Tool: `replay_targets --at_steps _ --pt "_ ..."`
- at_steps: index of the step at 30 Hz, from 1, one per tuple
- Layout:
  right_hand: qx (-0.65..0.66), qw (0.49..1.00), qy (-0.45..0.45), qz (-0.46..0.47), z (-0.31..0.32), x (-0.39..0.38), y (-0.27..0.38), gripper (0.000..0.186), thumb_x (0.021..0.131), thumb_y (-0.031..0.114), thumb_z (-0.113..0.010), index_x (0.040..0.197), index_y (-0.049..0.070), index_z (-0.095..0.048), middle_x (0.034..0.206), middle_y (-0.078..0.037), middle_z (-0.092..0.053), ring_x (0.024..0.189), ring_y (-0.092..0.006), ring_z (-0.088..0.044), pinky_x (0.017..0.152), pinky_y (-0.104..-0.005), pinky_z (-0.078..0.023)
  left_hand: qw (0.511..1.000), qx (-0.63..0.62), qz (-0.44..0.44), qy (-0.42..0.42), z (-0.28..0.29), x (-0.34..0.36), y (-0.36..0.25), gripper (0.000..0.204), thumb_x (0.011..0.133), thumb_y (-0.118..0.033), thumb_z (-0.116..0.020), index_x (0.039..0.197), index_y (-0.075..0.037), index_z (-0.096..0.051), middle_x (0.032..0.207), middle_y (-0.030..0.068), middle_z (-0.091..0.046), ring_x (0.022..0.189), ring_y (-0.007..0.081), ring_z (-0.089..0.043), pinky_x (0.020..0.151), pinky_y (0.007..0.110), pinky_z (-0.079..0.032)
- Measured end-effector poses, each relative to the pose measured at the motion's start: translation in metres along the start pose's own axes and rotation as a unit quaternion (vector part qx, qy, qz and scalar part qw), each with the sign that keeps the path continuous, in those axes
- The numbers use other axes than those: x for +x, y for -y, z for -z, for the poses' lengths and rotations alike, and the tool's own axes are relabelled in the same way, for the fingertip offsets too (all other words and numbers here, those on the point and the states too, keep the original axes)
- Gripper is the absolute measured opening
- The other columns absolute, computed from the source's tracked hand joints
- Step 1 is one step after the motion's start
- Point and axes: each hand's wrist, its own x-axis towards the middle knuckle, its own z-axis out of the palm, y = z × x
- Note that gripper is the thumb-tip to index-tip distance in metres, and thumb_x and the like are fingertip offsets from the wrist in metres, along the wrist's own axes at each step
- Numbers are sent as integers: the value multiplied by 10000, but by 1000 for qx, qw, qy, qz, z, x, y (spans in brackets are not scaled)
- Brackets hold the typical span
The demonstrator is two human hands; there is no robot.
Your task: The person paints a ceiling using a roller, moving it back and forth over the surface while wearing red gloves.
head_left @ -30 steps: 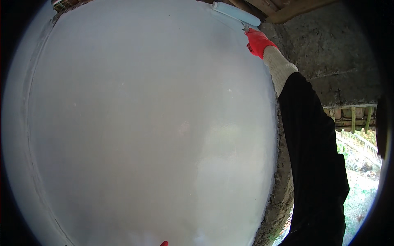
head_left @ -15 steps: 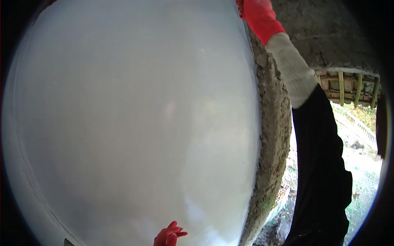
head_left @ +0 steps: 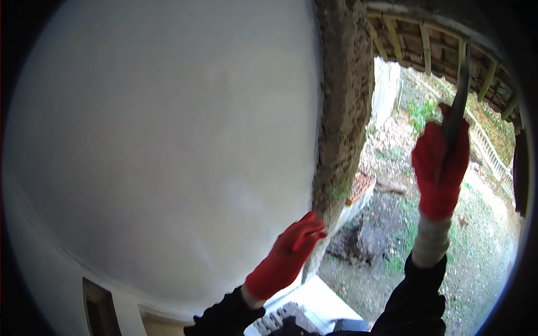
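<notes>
In my right hand [head_left: 441, 171], gloved in red, I grip a thin dark flat-bladed tool [head_left: 462, 84]. It is seen nearly edge-on, so its full shape does not show. This hand is raised at the right, away from the plaster. My left hand [head_left: 287, 255], also in a red glove, is at the lower middle with its fingers stretched out and nothing in them. It appears beside the rough bare edge [head_left: 343, 106] of the smooth whitish plastered surface [head_left: 185, 134]; whether it touches that edge I cannot tell.
A pale board [head_left: 322, 299] with grey lumpy material [head_left: 286, 319] on it is low in the middle. Beyond the rough edge lie bare ground with a dark mound [head_left: 367, 241], a red brick piece [head_left: 361, 187] and a tiled roof underside [head_left: 426, 47]. A dark opening [head_left: 101, 308] is at lower left.
My right hand has come down and right from the top of the plaster, and the tool now shows. My left hand has risen and moved right. The view has shifted rightward.
</notes>
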Motion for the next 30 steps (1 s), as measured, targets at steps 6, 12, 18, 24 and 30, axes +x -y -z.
replay_targets --at_steps 6,12,18,24,30 --pt "237 845 -351 -326 70 -251 -49 209 956 344 -498 1027 148 -488 508 6 -383 353 -116 -353 323 -286 -289 973 -157 138 95 -80 12 91 459 992 -238 -488 1369 -7 -363 1302 125 -484 1165 199 -521 973 315 -411" --pt "242 732 -332 -544 67 -403 -86 79 901 171 -525 913 150 -450 523 18 -394 347 -119 -362 326 -279 -288 842 -400 361 30 -128 -29 212 596 977 -479 -423 1365 -28 -381 1277 145 -506 1070 243 -581 942 378 -444" --pt "107 637 -249 -721 88 -463 -129 170 894 279 -569 888 111 -542 601 -7 -513 416 -135 -465 382 -279 -347 787 -378 422 -244 -134 -108 330 416 1013 -389 -370 890 -20 -517 496 8 -393 756 220 -688 365 244 -318" --pt "-505 617 -82 -598 116 -555 -222 438 894 224 -576 1304 97 -491 943 -140 -683 844 -262 -674 723 -393 -537 767 -329 453 -315 -107 -141 463 421 1011 -397 -359 846 -36 -499 496 2 -376 521 160 -598 384 244 -388" --pt "-383 605 -151 -682 180 -603 -328 396 903 240 -561 1278 112 -544 983 -157 -684 906 -218 -652 796 -348 -487 756 -250 474 -376 -66 -137 584 414 1011 -399 -355 947 -17 -503 537 16 -442 701 217 -667 531 270 -493"
